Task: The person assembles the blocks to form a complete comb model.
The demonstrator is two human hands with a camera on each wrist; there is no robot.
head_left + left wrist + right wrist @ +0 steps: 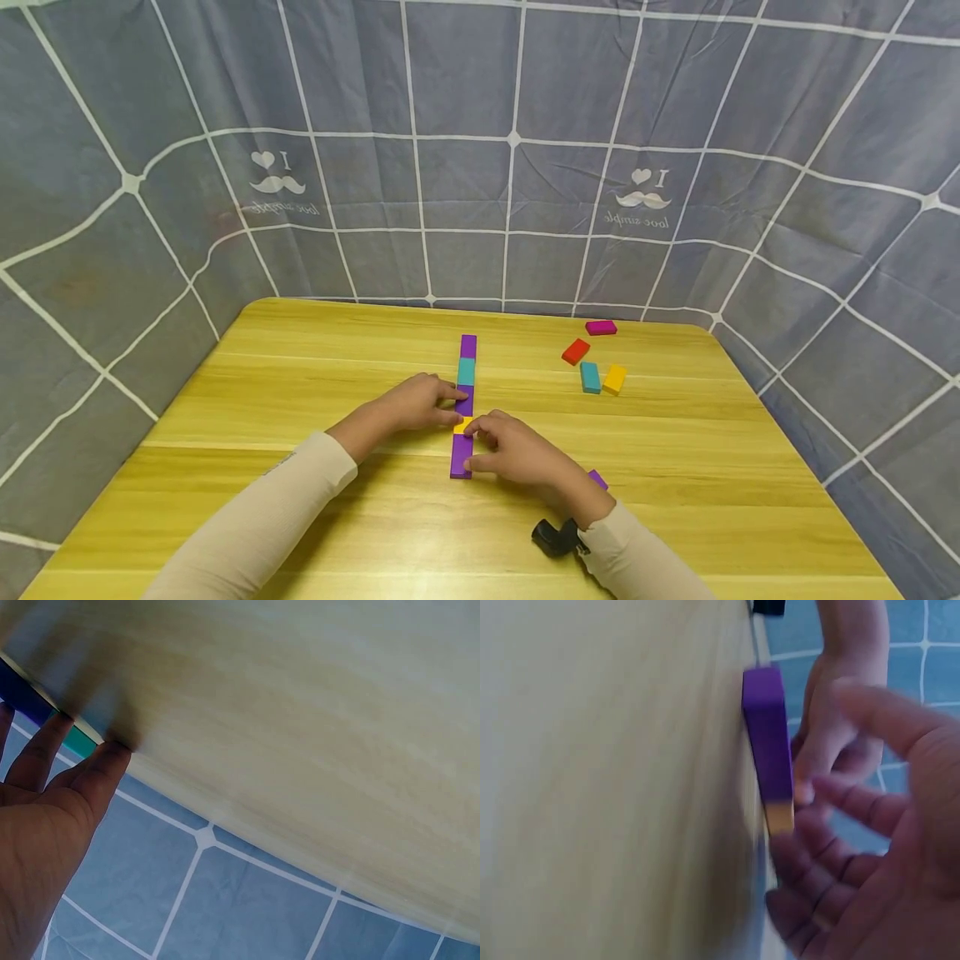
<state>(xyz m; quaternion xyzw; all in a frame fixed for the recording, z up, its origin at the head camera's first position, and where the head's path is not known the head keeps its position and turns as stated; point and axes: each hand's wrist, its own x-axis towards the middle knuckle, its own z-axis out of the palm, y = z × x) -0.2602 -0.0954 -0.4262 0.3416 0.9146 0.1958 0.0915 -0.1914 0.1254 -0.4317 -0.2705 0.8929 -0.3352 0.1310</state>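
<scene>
A straight row of flat coloured blocks runs away from me on the table. From near to far it has a purple block, a yellow block, a second purple block, a teal block and a far purple block. My left hand touches the row from the left at the second purple and yellow blocks, fingers loosely extended. From the right, my right hand has its forefinger at the yellow block and its thumb by the near purple one. Both hands partly cover the row.
Loose blocks lie at the back right: magenta, red, teal and yellow. Another purple block shows beside my right wrist. A black curved object is by the right cuff. A grey curtain surrounds the table.
</scene>
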